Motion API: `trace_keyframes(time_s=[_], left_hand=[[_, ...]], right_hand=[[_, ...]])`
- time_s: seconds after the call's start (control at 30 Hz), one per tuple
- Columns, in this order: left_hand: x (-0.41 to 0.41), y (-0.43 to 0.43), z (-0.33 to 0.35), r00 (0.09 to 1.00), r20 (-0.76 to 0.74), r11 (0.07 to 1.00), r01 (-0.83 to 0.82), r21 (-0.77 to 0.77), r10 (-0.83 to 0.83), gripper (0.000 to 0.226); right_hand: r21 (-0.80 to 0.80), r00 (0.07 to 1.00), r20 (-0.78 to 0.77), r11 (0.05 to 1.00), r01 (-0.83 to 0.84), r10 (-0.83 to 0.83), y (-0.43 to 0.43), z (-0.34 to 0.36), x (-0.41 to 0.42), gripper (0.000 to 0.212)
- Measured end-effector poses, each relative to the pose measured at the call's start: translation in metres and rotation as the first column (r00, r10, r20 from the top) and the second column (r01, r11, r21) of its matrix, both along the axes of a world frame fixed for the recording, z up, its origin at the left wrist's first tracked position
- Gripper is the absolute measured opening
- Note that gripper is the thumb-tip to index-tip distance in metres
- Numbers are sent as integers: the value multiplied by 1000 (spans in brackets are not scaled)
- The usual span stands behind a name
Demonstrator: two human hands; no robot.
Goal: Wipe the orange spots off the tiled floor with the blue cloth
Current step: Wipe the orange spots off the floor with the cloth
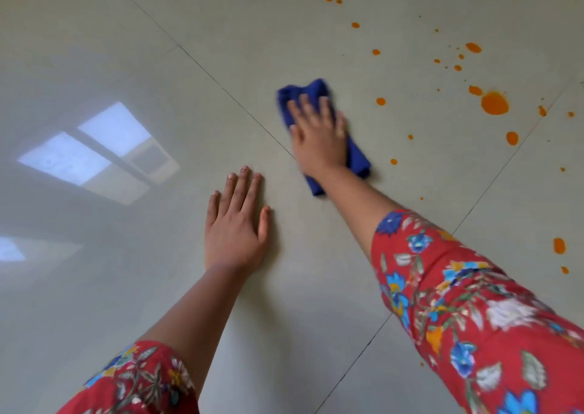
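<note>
Pressing the folded blue cloth (358, 160) to the tiled floor (126, 287) with straight fingers, the right hand (319, 135) is sitting mid-frame; orange spots (494, 103) are lying at two o'clock, and the left hand (235, 224) is resting flat at seven o'clock.

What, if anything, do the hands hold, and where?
Nothing gripped: right hand presses flat on the middle of the blue cloth; left hand rests on floor.
</note>
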State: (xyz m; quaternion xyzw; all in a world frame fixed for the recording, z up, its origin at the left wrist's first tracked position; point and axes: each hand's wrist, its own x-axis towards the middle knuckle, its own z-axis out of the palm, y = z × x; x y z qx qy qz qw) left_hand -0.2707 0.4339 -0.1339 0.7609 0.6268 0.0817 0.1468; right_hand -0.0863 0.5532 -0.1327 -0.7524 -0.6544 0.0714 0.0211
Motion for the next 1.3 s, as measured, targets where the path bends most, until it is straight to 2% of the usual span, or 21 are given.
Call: trace_keyframes(time_s=[0.1,0.17,0.27,0.33,0.4,0.47,0.53,0.57,0.67,0.77,0.8,0.83,0.87,0.93,0.97,1.03,1.1,1.17,1.2,1.23,1.3], left_hand=[[1,1,-1,1000,4,1000,-2,4,2,59],[2,1,0,1000,-2,1000,-12,1,12,59],[2,1,1,1000,-12,1000,-13,-7,13,60],[2,1,2,1000,-11,1000,-10,-10,9,60],[1,1,2,1000,-6,1000,-10,-19,10,60],[1,0,2,1000,-1,1000,-14,-13,14,59],[1,0,2,1000,3,1000,-11,-7,11,59],[2,-1,2,1000,4,1000,-15,-6,15,59],[2,-1,2,1000,6,1000,-21,-5,21,59],[2,-1,1,1000,8,1000,-12,-3,12,60],[1,0,0,1000,7,1000,-15,-5,15,60],[1,0,1,1000,3,1000,-12,-4,12,59],[1,0,1,1000,1,1000,-10,-3,10,59],[1,0,1,1000,13,1000,-1,-1,1,58],[1,1,1,1000,22,1000,-4,0,4,58],[1,-1,2,1000,27,1000,-6,5,6,58],[1,-2,3,1000,22,1000,-10,8,10,58],[1,-1,2,1000,25,1000,-4,6,4,59],[1,-1,2,1000,22,1000,1,4,-2,59],[1,-1,3,1000,22,1000,3,2,-3,58],[0,0,3,1000,28,1000,-1,1,1,58]], right_hand=[[94,975,-4,971,220,-221,-46,-2,42,53],[146,959,4,949,280,-284,-108,-3,24,57],[106,996,-53,992,75,-69,-150,-5,-35,59],[102,987,-98,987,-120,130,-119,-1,-43,57],[40,981,-32,981,-189,190,-74,5,-16,56],[41,1000,-2,999,17,-17,-57,1,28,57],[85,973,8,969,230,-232,-91,-1,54,60],[98,970,20,966,241,-244,-120,0,57,60],[40,991,44,992,123,-124,-176,-1,54,58],[38,968,20,968,249,-250,-140,2,37,60],[37,973,30,973,229,-230,-130,4,20,61],[35,991,35,991,129,-130,-133,4,1,61],[39,998,47,998,-44,42,-147,3,-16,59],[16,943,10,943,-333,333,-203,6,-24,57],[-9,924,-36,924,-382,381,-228,6,-11,57],[18,955,-24,955,-296,296,-242,7,32,56],[23,997,49,998,-61,60,-213,5,65,55],[36,989,17,988,147,-148,-166,9,59,57],[38,988,-1,987,156,-156,-154,10,41,58],[54,997,7,995,79,-79,-156,8,21,58],[24,965,24,964,-263,263,-199,7,-4,57]])
